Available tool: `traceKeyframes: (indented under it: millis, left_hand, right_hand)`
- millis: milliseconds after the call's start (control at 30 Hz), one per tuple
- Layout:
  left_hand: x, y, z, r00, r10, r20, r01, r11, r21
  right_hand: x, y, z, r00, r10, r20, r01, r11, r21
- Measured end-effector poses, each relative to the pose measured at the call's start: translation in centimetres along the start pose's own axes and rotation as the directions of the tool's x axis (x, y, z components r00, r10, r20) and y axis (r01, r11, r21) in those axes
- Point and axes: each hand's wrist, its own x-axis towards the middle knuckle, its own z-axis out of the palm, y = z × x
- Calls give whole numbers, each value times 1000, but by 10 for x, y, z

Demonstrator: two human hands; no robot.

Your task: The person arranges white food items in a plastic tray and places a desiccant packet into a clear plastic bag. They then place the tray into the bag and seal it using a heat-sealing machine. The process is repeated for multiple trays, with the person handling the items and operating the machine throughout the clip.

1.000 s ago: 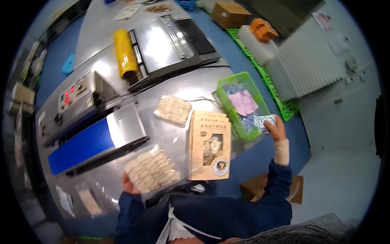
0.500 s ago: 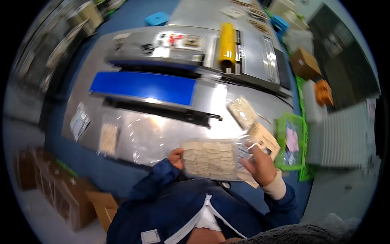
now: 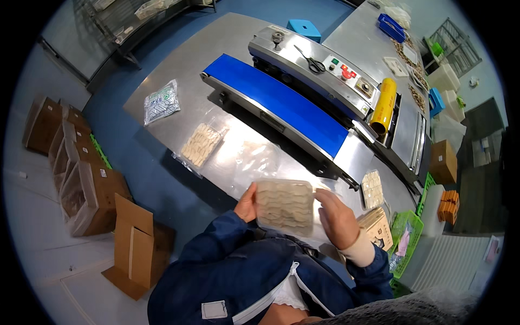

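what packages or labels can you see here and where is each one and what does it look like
Clear tray pack of pale pieces: flat, rectangular, between both hands.
Clear bag of pale pieces: flat on the steel table, left of centre.
White printed pouch: table's far left corner.
Brown cardboard boxes: floor, left.

A food packing workshop: a steel table (image 3: 162,86) carries a conveyor bag sealer (image 3: 303,103) with blue belt, sealed snack packs (image 3: 201,145), cardboard cartons (image 3: 81,184) alongside.

Tray pack (image 3: 285,206) now up off the table, held in front of the chest. A second ago left hand (image 3: 246,203) had it flat on the steel while right hand (image 3: 337,218) was out at the green basket (image 3: 407,230); right is back, gripping the pack's right edge.
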Motion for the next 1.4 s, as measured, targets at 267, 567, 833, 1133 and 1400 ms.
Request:
traceKeyframes:
  millis: [267, 567, 833, 1133, 1400]
  left_hand:
    - [-74, 78, -114, 920, 313, -238, -331, 943, -38]
    - [-84, 110, -137, 849, 350, -396, -369, 929, 30]
    - [-38, 97, -179, 805, 210, -554, -221, 974, 47]
    - [-43, 53, -78, 926, 276, -258, 67, 553, 831]
    - [36, -12, 46, 922, -348, 172, 56, 558, 828]
  right_hand:
    - [82, 158, 157, 906, 417, 65, -413, 842, 347]
    - [112, 209, 291, 728, 684, 40, -685, 725, 72]
    - [8, 198, 216, 521, 842, 139, -585, 234, 777]
    - [-66, 95, 74, 705, 679, -206, -311, 557, 771]
    - [-71, 81, 42, 736, 651, -183, -132, 403, 905]
